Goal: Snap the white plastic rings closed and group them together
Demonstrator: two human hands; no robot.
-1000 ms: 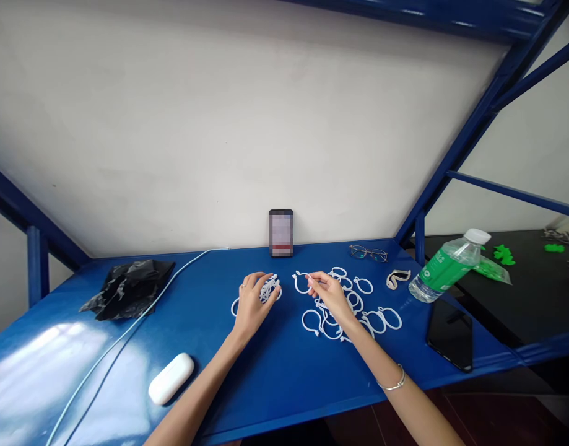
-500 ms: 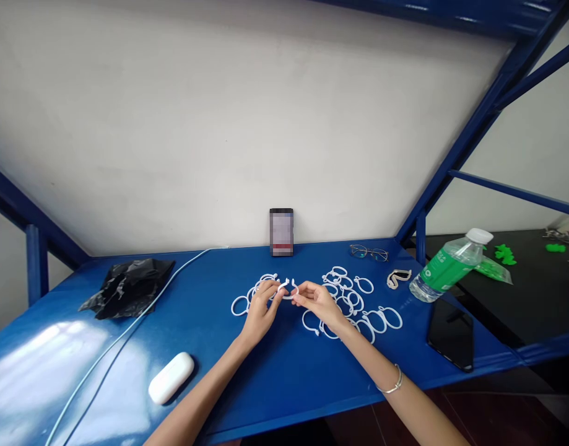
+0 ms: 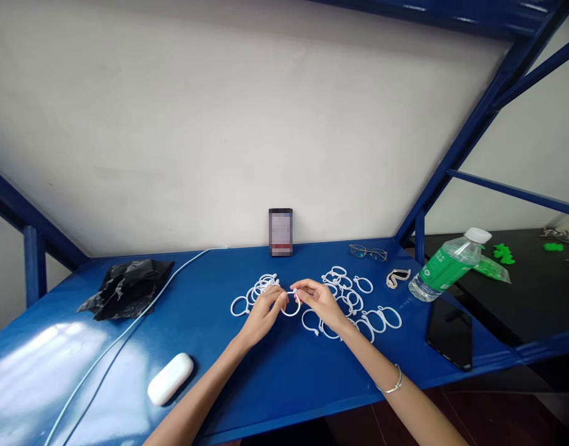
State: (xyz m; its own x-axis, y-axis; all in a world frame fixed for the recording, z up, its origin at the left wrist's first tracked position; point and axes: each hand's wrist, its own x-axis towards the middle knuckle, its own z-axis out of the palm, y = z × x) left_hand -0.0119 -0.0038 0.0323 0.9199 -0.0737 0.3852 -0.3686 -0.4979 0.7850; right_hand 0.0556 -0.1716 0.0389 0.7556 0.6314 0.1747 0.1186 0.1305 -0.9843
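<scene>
Both hands meet over the middle of the blue table (image 3: 275, 371). My left hand (image 3: 264, 313) and my right hand (image 3: 317, 300) pinch the top of one white plastic ring (image 3: 291, 306) between their fingertips, the ring hanging just above the table. To the left lies a chain of linked white rings (image 3: 255, 291), touching my left hand. To the right, several loose white rings (image 3: 358, 303) are spread on the table around my right wrist.
A phone (image 3: 280, 231) leans on the wall behind. Glasses (image 3: 368, 252), a small tan clip (image 3: 397, 278), a green-labelled bottle (image 3: 446, 265) and a black phone (image 3: 450, 332) lie right. A black bag (image 3: 126, 287), white cable (image 3: 126, 334) and white case (image 3: 170, 378) lie left.
My right hand carried one white ring from the loose pile leftwards to my left hand. The left hand left the chain and now both pinch that ring, which has turned downwards.
</scene>
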